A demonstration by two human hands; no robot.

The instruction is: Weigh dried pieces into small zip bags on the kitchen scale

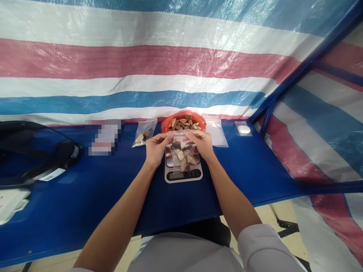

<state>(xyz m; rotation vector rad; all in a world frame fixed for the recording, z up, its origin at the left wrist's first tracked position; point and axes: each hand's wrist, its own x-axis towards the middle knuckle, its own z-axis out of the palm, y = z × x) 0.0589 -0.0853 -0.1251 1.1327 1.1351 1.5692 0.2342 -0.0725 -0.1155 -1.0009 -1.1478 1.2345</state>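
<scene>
Between my two hands hangs a clear zip bag (184, 154) with several pale brown, dried-looking slices in it. My left hand (157, 146) pinches its top edge at the left, thumb against fingers. At the right end of the same edge, my right hand (202, 143) is closed in a pinch. Below the bag is a white kitchen scale (169, 176) with a shiny plate, partly covered by the bag; I cannot tell whether they touch. Just behind my hands, a red plastic bag (166, 122) lies open, filled with more slices (185, 122).
Left of the red bag lies another zip bag (144, 133) holding some slices. Flat clear bags (217, 133) lie to its right, then a small white rounded object (244, 129). Black headgear (65, 153) and a white case (13, 204) occupy the blue table's (113, 181) left side. Striped sheeting (141, 62) hangs behind.
</scene>
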